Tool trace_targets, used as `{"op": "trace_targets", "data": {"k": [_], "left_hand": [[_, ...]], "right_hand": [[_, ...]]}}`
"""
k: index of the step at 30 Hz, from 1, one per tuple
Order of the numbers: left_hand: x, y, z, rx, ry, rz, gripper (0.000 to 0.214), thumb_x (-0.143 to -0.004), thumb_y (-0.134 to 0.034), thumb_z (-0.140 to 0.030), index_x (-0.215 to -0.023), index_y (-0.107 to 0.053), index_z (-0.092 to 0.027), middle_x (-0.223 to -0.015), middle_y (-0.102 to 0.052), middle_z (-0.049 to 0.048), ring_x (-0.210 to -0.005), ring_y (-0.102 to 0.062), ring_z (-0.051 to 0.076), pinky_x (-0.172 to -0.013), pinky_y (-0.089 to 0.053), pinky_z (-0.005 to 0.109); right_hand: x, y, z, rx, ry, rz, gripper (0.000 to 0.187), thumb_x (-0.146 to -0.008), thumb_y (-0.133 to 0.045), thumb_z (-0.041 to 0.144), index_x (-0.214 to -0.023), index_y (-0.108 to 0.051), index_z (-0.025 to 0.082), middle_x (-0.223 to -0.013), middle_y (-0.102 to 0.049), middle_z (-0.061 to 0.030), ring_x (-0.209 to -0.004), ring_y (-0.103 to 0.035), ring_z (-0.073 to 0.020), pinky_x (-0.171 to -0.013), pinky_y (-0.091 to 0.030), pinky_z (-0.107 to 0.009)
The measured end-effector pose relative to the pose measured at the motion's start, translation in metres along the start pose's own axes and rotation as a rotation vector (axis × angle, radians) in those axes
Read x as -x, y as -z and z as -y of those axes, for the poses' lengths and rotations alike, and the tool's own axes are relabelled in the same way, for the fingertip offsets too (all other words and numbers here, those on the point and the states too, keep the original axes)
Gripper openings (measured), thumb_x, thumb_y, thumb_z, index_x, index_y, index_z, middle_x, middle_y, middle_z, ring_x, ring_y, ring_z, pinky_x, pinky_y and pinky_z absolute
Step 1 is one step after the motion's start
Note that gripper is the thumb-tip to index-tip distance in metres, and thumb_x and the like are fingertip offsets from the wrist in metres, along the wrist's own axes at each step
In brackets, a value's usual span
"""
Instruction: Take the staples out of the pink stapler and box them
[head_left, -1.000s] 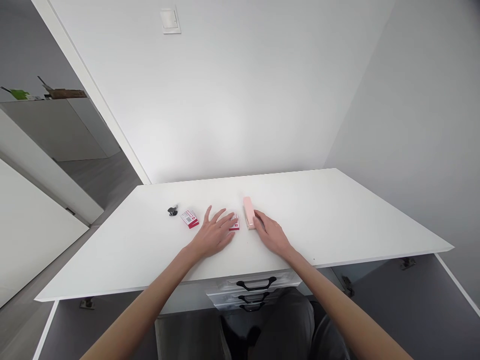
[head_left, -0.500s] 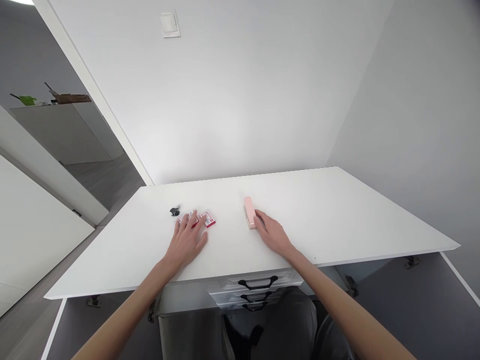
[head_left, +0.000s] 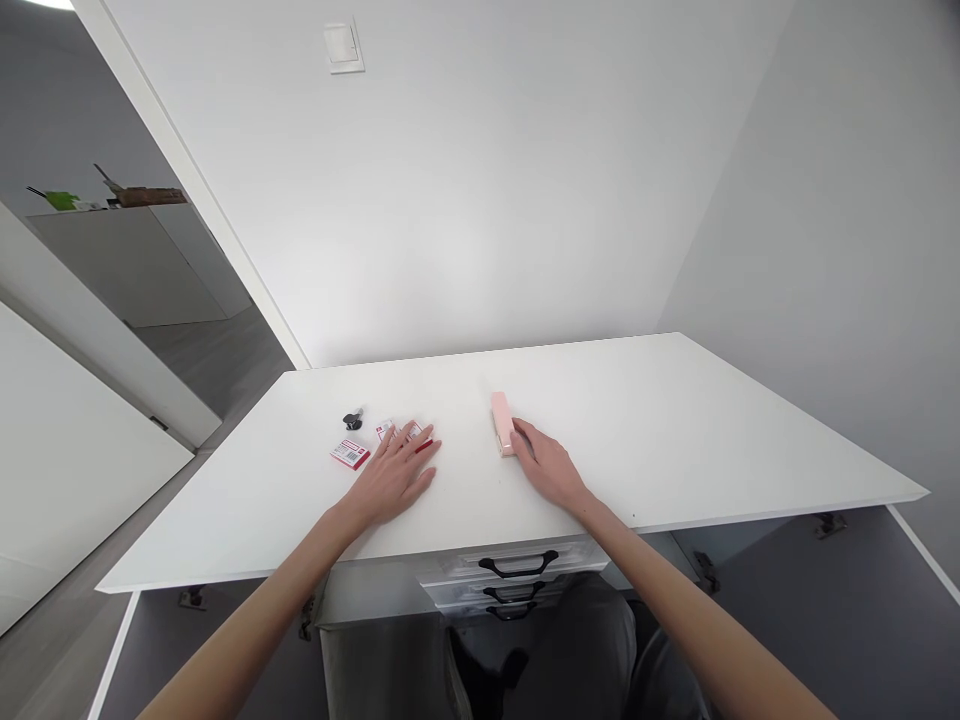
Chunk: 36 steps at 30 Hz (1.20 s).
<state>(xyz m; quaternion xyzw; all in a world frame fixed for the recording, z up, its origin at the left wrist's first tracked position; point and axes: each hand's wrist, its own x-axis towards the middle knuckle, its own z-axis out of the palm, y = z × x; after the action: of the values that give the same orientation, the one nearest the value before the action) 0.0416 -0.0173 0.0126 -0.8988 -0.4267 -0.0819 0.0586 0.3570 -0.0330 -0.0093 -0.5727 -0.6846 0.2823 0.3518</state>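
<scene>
My left hand (head_left: 390, 480) lies palm down with its fingers spread over small red-and-white boxes on the white tabletop. Under its fingertips a box (head_left: 425, 440) is partly covered, and another box (head_left: 385, 430) shows just behind the fingers. A third box (head_left: 350, 453) lies uncovered to the left of the hand. Behind it sits a small black object (head_left: 352, 421), too small to name surely. At the middle of the table, my right hand (head_left: 550, 468) grips the right side of a pink stapler (head_left: 502, 423), which rests on the surface; some fingers are hidden.
The white tabletop (head_left: 675, 430) meets a plain wall with a light switch (head_left: 343, 45). Below its front edge are drawers with black handles (head_left: 517, 565) and open cabinet doors on both sides. A doorway at the left shows another room.
My left hand has slid right across the boxes, uncovering the leftmost one. The right hand and the stapler keep their place on the table.
</scene>
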Motion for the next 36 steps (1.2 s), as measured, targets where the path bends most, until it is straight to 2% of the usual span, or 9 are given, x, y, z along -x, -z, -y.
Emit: {"op": "trace_targets", "data": {"k": [3,7,13,16,20,25,30,36], "left_hand": [[0.003,-0.004,0.01,-0.009,0.099,-0.031,0.05,-0.107,-0.037,-0.047,-0.15,-0.054,-0.03,-0.166,-0.042,0.0042,-0.158,-0.027,0.035,-0.128,-0.019,0.065],[0.013,-0.01,0.021,-0.012,0.23,-0.102,0.049,-0.106,-0.036,-0.047,-0.143,-0.059,-0.024,-0.161,-0.048,0.0101,-0.156,-0.031,0.038,-0.127,-0.022,0.067],[0.023,-0.013,0.021,-0.038,0.34,-0.254,0.04,-0.101,-0.042,-0.042,-0.125,-0.064,-0.02,-0.156,-0.051,0.016,-0.157,-0.027,0.042,-0.125,-0.019,0.073],[0.022,-0.013,0.017,-0.072,0.353,-0.287,0.037,-0.099,-0.044,-0.039,-0.121,-0.064,-0.017,-0.156,-0.05,0.0186,-0.158,-0.023,0.044,-0.125,-0.018,0.074],[0.016,-0.014,0.011,-0.051,0.292,-0.301,0.039,-0.101,-0.042,-0.034,-0.13,-0.061,-0.016,-0.156,-0.05,0.0182,-0.158,-0.025,0.039,-0.127,-0.024,0.068],[-0.003,-0.018,-0.003,0.023,0.186,-0.294,0.039,-0.102,-0.042,-0.03,-0.135,-0.06,-0.021,-0.155,-0.053,0.0135,-0.156,-0.033,0.033,-0.126,-0.032,0.062],[-0.038,-0.028,-0.02,0.103,0.124,-0.279,0.036,-0.102,-0.043,-0.029,-0.134,-0.06,-0.023,-0.153,-0.056,0.0099,-0.151,-0.041,0.03,-0.123,-0.04,0.057],[-0.081,-0.042,-0.035,0.231,0.112,-0.255,0.04,-0.102,-0.045,-0.031,-0.139,-0.054,-0.022,-0.15,-0.057,0.0116,-0.144,-0.049,0.03,-0.119,-0.042,0.054]], "right_hand": [[0.001,0.001,0.0,-0.001,0.004,-0.003,0.05,-0.108,-0.028,0.051,-0.144,-0.054,0.028,-0.134,-0.07,-0.0059,-0.117,-0.066,-0.0271,-0.098,-0.05,-0.043],[0.0,0.0,-0.001,0.001,0.006,-0.001,0.05,-0.108,-0.028,0.051,-0.144,-0.054,0.028,-0.132,-0.071,-0.0055,-0.116,-0.066,-0.027,-0.098,-0.05,-0.043],[0.0,0.001,-0.001,0.006,0.022,-0.003,0.05,-0.108,-0.027,0.052,-0.143,-0.054,0.029,-0.129,-0.072,-0.0057,-0.112,-0.068,-0.0273,-0.095,-0.05,-0.043],[0.001,0.001,0.001,0.008,0.026,0.016,0.05,-0.108,-0.029,0.054,-0.143,-0.054,0.031,-0.132,-0.071,-0.0053,-0.115,-0.067,-0.0279,-0.094,-0.051,-0.043],[0.0,0.0,0.001,0.018,-0.005,0.007,0.054,-0.104,-0.042,0.056,-0.149,-0.048,0.029,-0.15,-0.061,-0.0072,-0.133,-0.06,-0.0303,-0.107,-0.047,-0.047],[-0.002,-0.003,-0.002,0.029,-0.02,-0.017,0.059,-0.099,-0.052,0.058,-0.15,-0.046,0.028,-0.153,-0.058,-0.0095,-0.138,-0.057,-0.0305,-0.107,-0.048,-0.046],[-0.004,-0.005,-0.005,0.036,-0.017,-0.04,0.061,-0.098,-0.054,0.054,-0.151,-0.044,0.026,-0.153,-0.058,-0.0102,-0.139,-0.056,-0.0295,-0.109,-0.047,-0.046],[-0.007,-0.006,-0.011,0.04,-0.009,-0.082,0.051,-0.097,-0.05,0.039,-0.147,-0.047,0.028,-0.14,-0.066,-0.008,-0.116,-0.067,-0.0289,-0.095,-0.052,-0.044]]}}
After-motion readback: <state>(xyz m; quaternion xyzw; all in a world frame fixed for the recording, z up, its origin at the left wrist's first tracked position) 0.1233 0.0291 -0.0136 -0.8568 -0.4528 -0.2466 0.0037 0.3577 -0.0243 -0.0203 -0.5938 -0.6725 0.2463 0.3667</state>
